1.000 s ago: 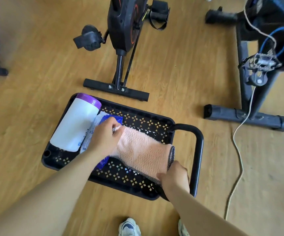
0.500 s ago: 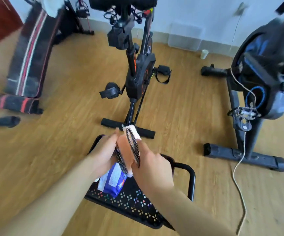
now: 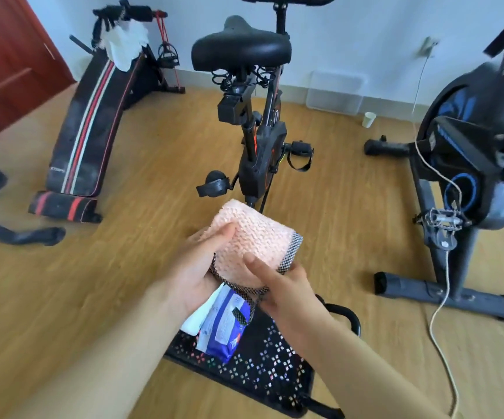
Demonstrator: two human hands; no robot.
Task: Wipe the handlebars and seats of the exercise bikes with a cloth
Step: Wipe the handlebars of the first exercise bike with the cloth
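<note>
A folded pink cloth (image 3: pixel 253 237) with a black-and-white checked edge is held up in front of me by both hands. My left hand (image 3: pixel 199 264) grips its left side, thumb on top. My right hand (image 3: pixel 284 285) holds its lower right corner, thumb pressed on the pink face. Straight ahead stands a black exercise bike (image 3: pixel 260 152) with a wide black seat (image 3: pixel 241 52); its handlebars are mostly cut off at the top edge. A second, blue-and-grey exercise bike (image 3: pixel 468 176) stands at the right, its seat and handlebars out of view.
Below my hands lies a black perforated basket (image 3: pixel 263 367) with a handle, holding a blue wipes pack (image 3: pixel 223 328). A sit-up bench (image 3: pixel 90 128) leans at the left. A white cord (image 3: pixel 444 291) trails on the wooden floor by the right bike. A paper cup (image 3: pixel 368 119) stands near the wall.
Both hands lifted the pink cloth out of the basket and now hold it folded, face up. My view has tilted up from the floor to the bikes.
</note>
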